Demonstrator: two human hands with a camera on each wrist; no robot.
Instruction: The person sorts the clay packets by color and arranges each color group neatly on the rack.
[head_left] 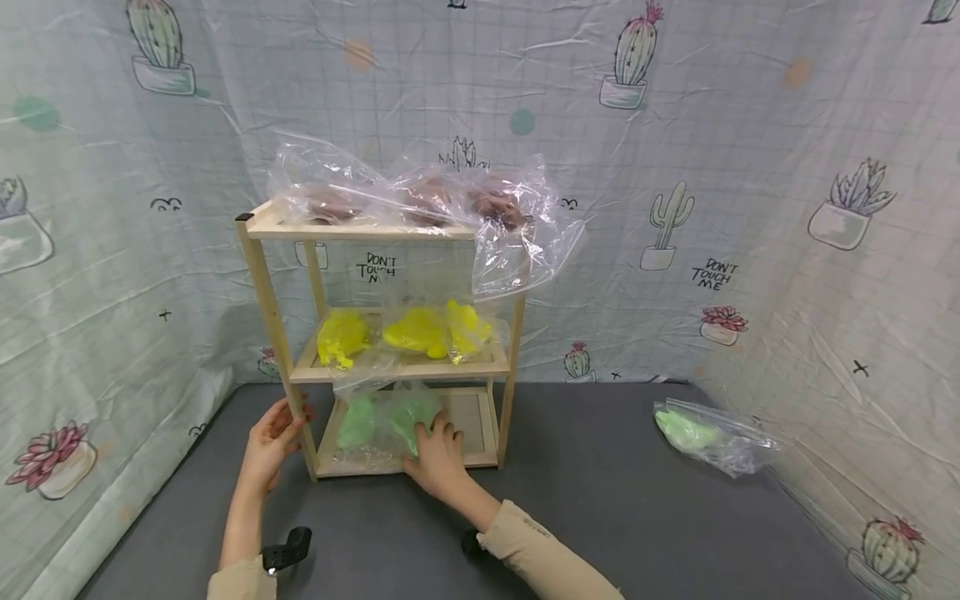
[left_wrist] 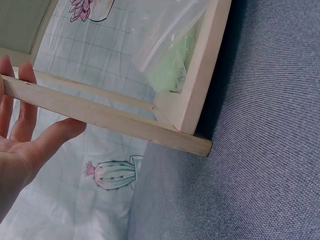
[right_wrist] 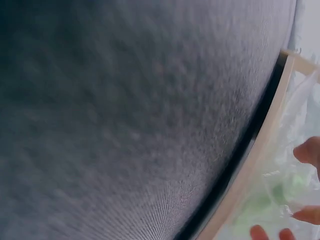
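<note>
The green bag (head_left: 405, 417) lay on the wooden rack's (head_left: 480, 454) bottom shelf, lower centre of the head view. The right hand (head_left: 437, 454) rested on it, fingers spread; the left hand (head_left: 272, 446) steadied the front post, fingers straight. It looked light, soft and slippery; pinching the gathered film seemed best.

Pale wooden shelf (head_left: 266, 292), brown contents in clear bags (head_left: 420, 200) being shown on top, yellow ones (head_left: 412, 332) mid-shelf, green ones (head_left: 378, 417) lowest, dark grey tabletop (head_left: 585, 500), cactus-patterned pale green backdrop (head_left: 750, 167).
</note>
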